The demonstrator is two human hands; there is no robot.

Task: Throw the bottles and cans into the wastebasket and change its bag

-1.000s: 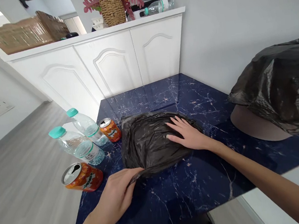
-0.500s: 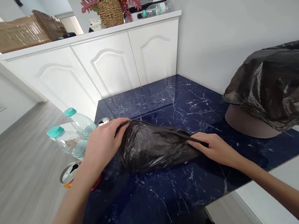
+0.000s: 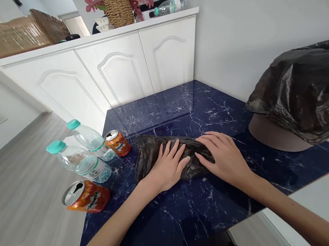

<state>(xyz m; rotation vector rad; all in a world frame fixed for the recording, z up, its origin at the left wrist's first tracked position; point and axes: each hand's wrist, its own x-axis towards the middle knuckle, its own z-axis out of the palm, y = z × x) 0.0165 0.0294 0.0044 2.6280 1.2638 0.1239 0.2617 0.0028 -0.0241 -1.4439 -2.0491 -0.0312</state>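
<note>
A crumpled black plastic bag (image 3: 145, 150) lies flattened on the dark blue marbled table (image 3: 174, 212). My left hand (image 3: 169, 167) rests on its middle with the fingers spread. On the bag's right end lies my right hand (image 3: 223, 154), palm down, fingers stretched and slightly apart. To the left of the bag stand two orange soda cans, a farther one (image 3: 118, 144) and a nearer one (image 3: 88, 197), both with opened tops. Between them are two clear bottles with teal caps, the nearer bottle (image 3: 82, 163) and the farther bottle (image 3: 91, 137), each partly filled.
A bin-like shape covered by a larger black bag (image 3: 305, 92) stands at the right edge, a grey curved rim (image 3: 277, 134) beneath it. Behind the table is a white cabinet (image 3: 121, 72) bearing a wicker plant basket (image 3: 119, 11), a lying bottle (image 3: 170, 7) and a cardboard box (image 3: 11, 37).
Both hands have let go of the bag's upper edge and now press flat on it. The bag is lower and flatter. My left hand has moved right, uncovering the cans.
</note>
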